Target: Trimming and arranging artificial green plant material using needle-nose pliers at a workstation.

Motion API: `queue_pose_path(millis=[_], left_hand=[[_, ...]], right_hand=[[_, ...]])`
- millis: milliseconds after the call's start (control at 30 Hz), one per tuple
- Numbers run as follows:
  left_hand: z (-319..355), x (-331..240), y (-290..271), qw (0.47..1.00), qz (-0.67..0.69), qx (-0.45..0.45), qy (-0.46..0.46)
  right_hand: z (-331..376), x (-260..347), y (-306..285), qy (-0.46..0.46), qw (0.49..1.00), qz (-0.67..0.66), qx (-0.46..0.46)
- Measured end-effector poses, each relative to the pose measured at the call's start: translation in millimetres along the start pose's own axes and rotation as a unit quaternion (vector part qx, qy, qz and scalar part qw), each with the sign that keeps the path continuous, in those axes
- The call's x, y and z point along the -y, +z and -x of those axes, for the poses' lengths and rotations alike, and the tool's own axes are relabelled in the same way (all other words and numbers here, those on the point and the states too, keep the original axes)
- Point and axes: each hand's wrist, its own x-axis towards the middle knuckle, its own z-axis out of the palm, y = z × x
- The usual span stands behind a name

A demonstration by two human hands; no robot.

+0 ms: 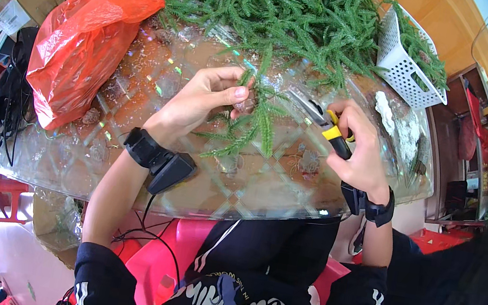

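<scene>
Green feathery plant sprig lies on the patterned glass worktop, pinched at its stem by the left hand; the right hand has its fingers closed around yellow-and-black-handled pliers just beside it, below a heap of green cuttings.
</scene>
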Motion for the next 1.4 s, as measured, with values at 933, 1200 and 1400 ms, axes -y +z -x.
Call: queue_pose_path(millis=[933, 1200, 1400], left_hand=[[1.9, -0.4, -3.3, 0.998, -0.053, 0.004, -0.014], [1.8, 2.0, -2.5, 0.996, -0.084, -0.021, -0.006], [2.8, -1.3, -0.8, 0.998, -0.064, -0.020, -0.004]], right_hand=[[8.3, 18.9, -19.3, 0.014, 0.992, 0.116, 0.039], [16.6, 23.8, -15.1, 0.028, 0.992, 0.094, 0.080], [19.3, 27.2, -14.9, 0.046, 0.993, 0.077, 0.077]])
